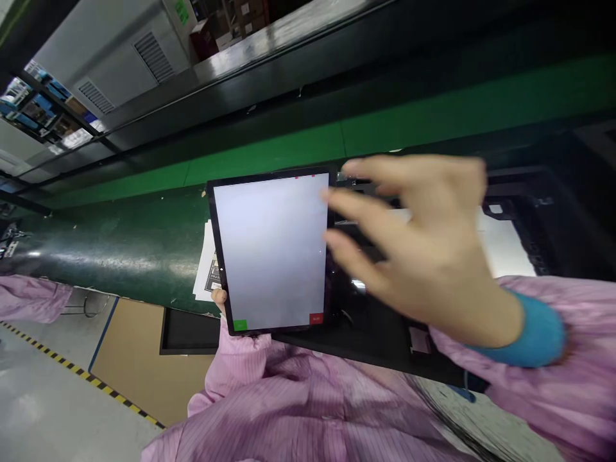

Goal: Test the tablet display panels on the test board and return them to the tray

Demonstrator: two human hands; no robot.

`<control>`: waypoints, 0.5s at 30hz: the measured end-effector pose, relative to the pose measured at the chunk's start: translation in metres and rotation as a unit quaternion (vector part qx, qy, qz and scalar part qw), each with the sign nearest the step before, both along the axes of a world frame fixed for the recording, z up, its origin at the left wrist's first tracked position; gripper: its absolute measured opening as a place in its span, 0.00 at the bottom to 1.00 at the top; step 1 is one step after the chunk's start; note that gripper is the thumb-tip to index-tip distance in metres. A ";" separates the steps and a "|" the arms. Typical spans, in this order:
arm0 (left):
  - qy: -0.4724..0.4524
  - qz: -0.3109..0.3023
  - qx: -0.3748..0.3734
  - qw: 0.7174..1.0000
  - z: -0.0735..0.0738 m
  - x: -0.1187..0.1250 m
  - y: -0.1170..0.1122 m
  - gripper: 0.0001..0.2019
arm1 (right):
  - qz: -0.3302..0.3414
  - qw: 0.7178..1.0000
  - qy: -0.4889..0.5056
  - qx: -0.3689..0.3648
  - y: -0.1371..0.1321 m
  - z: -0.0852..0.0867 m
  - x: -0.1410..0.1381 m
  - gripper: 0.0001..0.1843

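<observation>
A tablet [272, 250] with a lit white screen, a green button at its lower left and a red one at its lower right, is held up over the green conveyor belt [120, 244]. My left hand [219, 297] grips it from underneath; only a fingertip shows at the lower left corner. My right hand [423, 244] hovers beside the tablet's right edge, fingers spread and stretched toward the screen, slightly blurred, holding nothing. Both arms wear pink sleeves; the right wrist has a blue cuff.
A black tray [510, 212] holding a white-faced device lies behind my right hand. White printed sheets [206, 269] poke out behind the tablet's left edge. A dark flat tray [190, 330] sits below. Another person's pink sleeve [29, 298] shows at far left. Floor with hazard tape [72, 369].
</observation>
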State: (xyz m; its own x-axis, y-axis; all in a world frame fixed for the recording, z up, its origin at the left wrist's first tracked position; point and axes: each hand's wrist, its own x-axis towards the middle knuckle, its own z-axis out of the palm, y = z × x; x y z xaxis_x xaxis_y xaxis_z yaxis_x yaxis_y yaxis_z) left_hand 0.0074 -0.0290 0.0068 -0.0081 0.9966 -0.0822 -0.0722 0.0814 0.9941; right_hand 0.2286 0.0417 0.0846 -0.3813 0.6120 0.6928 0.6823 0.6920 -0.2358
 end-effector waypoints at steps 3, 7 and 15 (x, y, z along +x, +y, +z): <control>-0.125 0.014 0.005 0.992 -0.010 -0.007 -0.004 0.43 | -0.076 0.995 0.004 -0.064 0.025 0.010 0.021 0.28; -0.154 0.018 -0.016 0.988 -0.017 -0.017 -0.005 0.44 | -0.073 0.986 0.006 -0.151 0.042 0.006 0.029 0.16; -0.160 0.006 0.004 0.987 -0.018 -0.009 -0.006 0.41 | 0.088 0.992 0.045 -0.079 0.027 0.014 0.021 0.19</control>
